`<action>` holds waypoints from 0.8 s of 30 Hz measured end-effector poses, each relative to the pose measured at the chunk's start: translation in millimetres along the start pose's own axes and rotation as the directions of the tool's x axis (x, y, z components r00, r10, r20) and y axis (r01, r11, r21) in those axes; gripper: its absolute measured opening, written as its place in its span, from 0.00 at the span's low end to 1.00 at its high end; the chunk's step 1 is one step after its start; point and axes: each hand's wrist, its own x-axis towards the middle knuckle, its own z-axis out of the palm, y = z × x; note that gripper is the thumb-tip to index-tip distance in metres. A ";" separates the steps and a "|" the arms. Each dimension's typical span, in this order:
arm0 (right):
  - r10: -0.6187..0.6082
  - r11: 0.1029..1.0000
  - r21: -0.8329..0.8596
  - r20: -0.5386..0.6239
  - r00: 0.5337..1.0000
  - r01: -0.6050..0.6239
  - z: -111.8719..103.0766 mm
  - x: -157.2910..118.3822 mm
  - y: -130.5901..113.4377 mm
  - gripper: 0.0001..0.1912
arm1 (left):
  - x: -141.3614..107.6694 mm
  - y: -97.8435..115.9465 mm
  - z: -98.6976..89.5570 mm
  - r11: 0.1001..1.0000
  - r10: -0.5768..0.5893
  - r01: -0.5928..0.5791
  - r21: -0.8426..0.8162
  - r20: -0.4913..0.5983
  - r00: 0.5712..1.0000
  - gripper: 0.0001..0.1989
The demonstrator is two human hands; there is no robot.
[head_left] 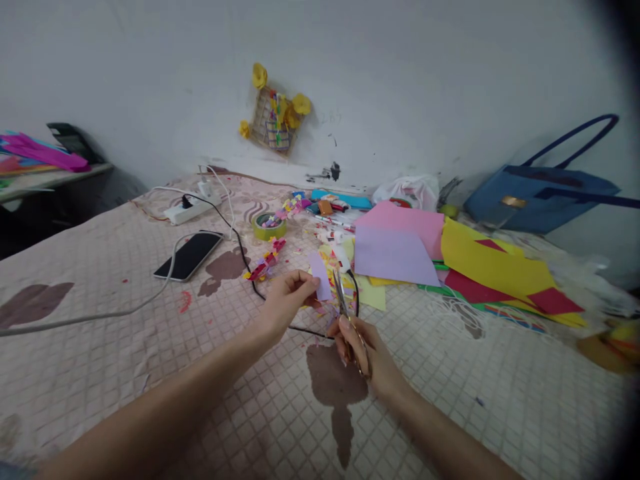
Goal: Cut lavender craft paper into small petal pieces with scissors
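Between thumb and fingers, my left hand (pixel 287 297) pinches a small strip of lilac paper (pixel 321 275) held up above the cloth. My right hand (pixel 367 347) is wrapped round the handles of a pair of scissors (pixel 341 297), whose blades point away from me, just right of the strip. Small paper scraps and a white glue gun (pixel 342 256) with a black cord lie behind the blades. A decorated pink-red clip-like piece (pixel 267 260) with tiny yellow flowers lies beyond my left hand.
Lilac (pixel 393 253), pink and yellow sheets (pixel 493 257) are spread to the right, near white string (pixel 460 317) and a blue handbag (pixel 543 193). Leftward lie a phone (pixel 190 255), a power strip (pixel 193 208) and loose cables. A green tape roll (pixel 269 227) stands at the back.
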 end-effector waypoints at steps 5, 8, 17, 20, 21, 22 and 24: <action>-0.019 1.000 -0.023 -0.020 1.000 0.019 0.6 0.6 5.2 0.21 | 0.1 -1.0 0.2 0.999 -0.012 0.012 -0.033 0.001 1.000 0.11; -0.003 0.998 -0.062 0.010 1.000 0.004 1.6 -1.2 7.3 0.21 | 0.2 0.4 0.3 0.997 0.002 -0.004 -0.071 -0.028 1.000 0.11; -0.057 0.980 -0.193 -0.010 0.998 0.054 5.5 -3.8 10.1 0.20 | -2.3 8.1 2.8 0.988 0.018 -0.030 -0.154 -0.080 0.997 0.11; -0.070 0.977 -0.201 -0.019 0.997 0.065 5.5 -1.6 14.7 0.20 | -1.9 6.4 2.5 0.986 0.023 -0.036 -0.163 -0.082 0.996 0.10; -0.070 0.977 -0.205 -0.017 0.997 0.065 5.6 -0.9 15.6 0.20 | -1.6 5.7 2.4 0.986 0.026 -0.039 -0.164 -0.083 0.996 0.10; -0.070 0.976 -0.209 -0.017 0.997 0.064 5.8 -0.4 16.2 0.20 | -1.4 5.1 2.2 0.986 0.028 -0.041 -0.164 -0.084 0.996 0.10; -0.069 0.973 -0.220 -0.022 0.997 0.062 6.3 0.5 16.3 0.20 | -1.2 4.2 2.1 0.985 0.033 -0.047 -0.169 -0.083 0.996 0.10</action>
